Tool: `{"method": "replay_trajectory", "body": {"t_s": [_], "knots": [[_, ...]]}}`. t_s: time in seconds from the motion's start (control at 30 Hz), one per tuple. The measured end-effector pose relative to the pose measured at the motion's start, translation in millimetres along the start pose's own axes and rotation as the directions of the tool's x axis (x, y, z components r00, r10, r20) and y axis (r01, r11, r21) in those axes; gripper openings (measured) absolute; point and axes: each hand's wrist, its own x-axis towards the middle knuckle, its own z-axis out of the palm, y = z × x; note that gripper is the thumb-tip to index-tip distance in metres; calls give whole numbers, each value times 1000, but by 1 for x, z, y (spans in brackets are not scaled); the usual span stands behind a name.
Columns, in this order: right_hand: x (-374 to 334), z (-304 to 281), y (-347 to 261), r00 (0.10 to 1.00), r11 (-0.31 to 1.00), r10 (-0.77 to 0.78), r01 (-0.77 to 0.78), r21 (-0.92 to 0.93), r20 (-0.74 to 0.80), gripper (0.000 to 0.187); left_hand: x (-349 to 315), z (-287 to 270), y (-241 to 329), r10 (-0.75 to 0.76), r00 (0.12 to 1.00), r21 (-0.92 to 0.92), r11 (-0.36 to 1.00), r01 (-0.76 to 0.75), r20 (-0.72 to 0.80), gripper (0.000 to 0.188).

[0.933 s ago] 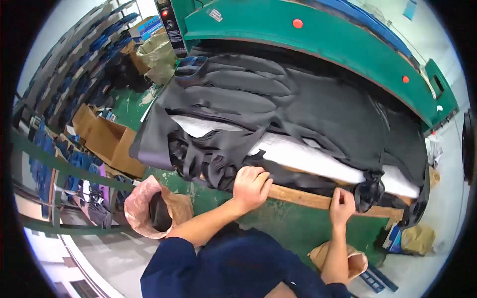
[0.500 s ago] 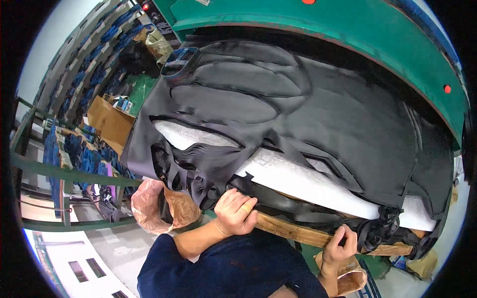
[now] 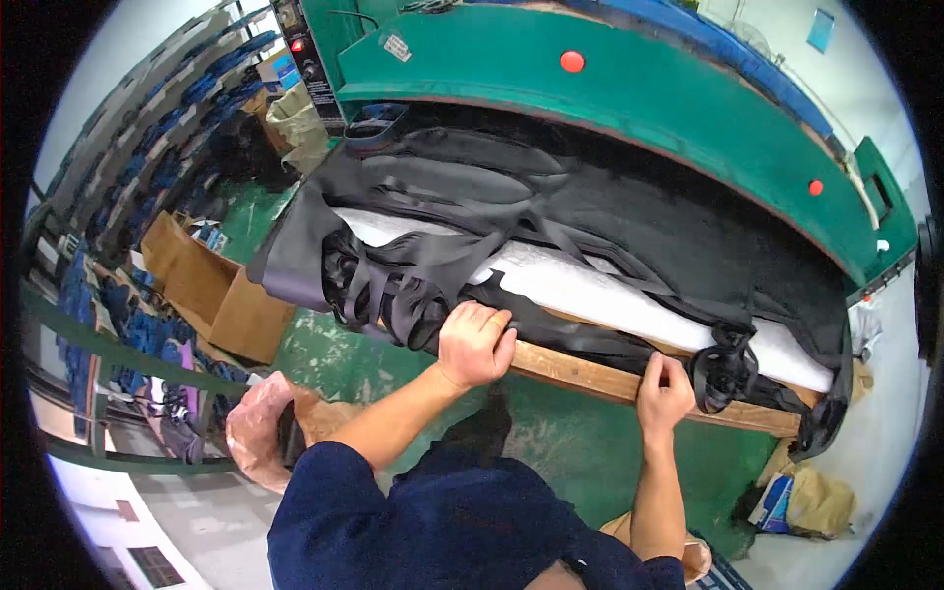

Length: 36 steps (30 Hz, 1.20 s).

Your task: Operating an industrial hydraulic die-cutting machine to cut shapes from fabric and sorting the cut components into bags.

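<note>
My left hand [image 3: 477,344] is closed over the near edge of a wooden board [image 3: 580,376], next to a bunch of black strips. Farther right, my right hand [image 3: 666,393] grips the same edge with bent fingers and thumb. On the board lies a black sheet material [image 3: 669,216] with long curved cut-outs and loose offcut strips [image 3: 393,280]. A white layer [image 3: 580,285] shows through the gaps. A knot of black scrap [image 3: 726,369] hangs beside my right hand. At the far left of the sheet sits a blue-rimmed frame [image 3: 377,128], its far part in shadow.
A green machine beam [image 3: 492,54] with red buttons spans the far side above the sheet. An open cardboard box [image 3: 211,295], a crumpled pinkish bag [image 3: 261,423] and a green rack [image 3: 128,349] stand left. A yellowish sack [image 3: 821,501] lies at the right on the green floor.
My arms have stretched out, and the board with the black sheet has moved away from me, farther under the green beam. Both hands stay on its edge. The view has shifted too.
</note>
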Motion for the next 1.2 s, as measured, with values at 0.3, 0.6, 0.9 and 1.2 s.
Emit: {"method": "replay_trajectory", "body": {"t_s": [0.3, 0.6, 0.9, 1.2], "knots": [[-4, 4, 7, 970, 974, -227, 227, 9, 91, 3, 2, 12, -19, -18, 999, -71, 997, 16, -26, 21], [3, 4, -2, 949, 998, -54, 48, 27, 310, 4, 7, 12, -30, -103, 994, -78, 991, 105, 32, 19], [44, -37, 30, 904, 889, 225, -343, 304, 363, 9, 29, 7, -19, -127, 978, -180, 971, 156, 164, 18], [268, -74, 170, 972, 952, 225, -205, 226, -64, 30, 190, 9, -67, -28, 991, -52, 998, 21, -131, 16]]}}
